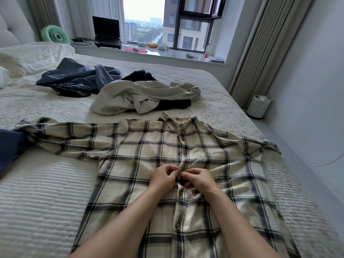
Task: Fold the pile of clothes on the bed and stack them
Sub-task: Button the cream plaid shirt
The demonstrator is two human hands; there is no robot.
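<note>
Both hands, left (163, 176) and right (197, 180), pinch the plaid shirt's (186, 146) placket mid-buttoning, so nothing's folded yet and the pile (119, 90) behind waits.

Daylight pours in from the window (144, 25) ahead of you, overexposed white at its top; the bed (46, 192) is softly, evenly lit, edges bow with wide-angle distortion, detail slightly soft.

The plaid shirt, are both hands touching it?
Touching. The head view shows the left hand and the right hand pinching the button strip in the middle of the plaid shirt, fingers curled on the cloth.
</note>
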